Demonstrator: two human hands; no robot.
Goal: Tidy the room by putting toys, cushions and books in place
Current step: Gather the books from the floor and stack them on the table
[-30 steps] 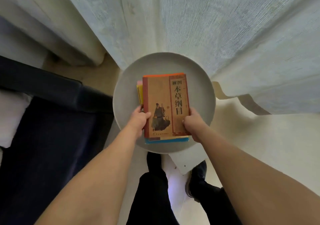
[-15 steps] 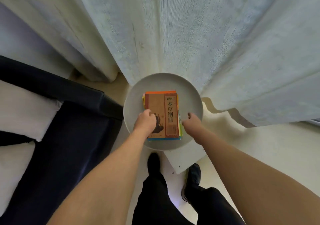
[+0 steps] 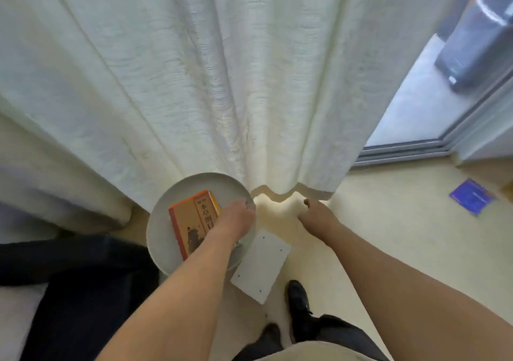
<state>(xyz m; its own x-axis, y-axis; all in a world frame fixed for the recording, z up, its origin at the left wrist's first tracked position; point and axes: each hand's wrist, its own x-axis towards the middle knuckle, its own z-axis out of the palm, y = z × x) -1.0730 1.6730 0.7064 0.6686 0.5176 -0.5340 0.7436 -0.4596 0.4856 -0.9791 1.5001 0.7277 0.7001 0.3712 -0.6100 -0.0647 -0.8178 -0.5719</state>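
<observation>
A: Where are the books?

B: In a stack on the round grey table, just in front of the white curtain. The top one has a tan cover with an orange spine and dark characters; a yellow edge of another peeks out at its far corner.

A: And the left hand?

B: It lies over the near right part of the stack, reaching toward the table's right rim. The fingers look relaxed and fairly straight, curled round nothing that I can see. Whether the palm actually touches the cover, I cannot tell; the hand hides that spot.

A: The right hand?

B: Off the table, above the pale floor near the curtain's hem. The fingers are loosely curled and hold nothing.

A: Anything else nearby?

B: A white board with small holes lies flat on the floor beside the table's base, close to a black shoe. A purple book lies on the floor well off to the right. A dark sofa sits to the left of the table.
</observation>
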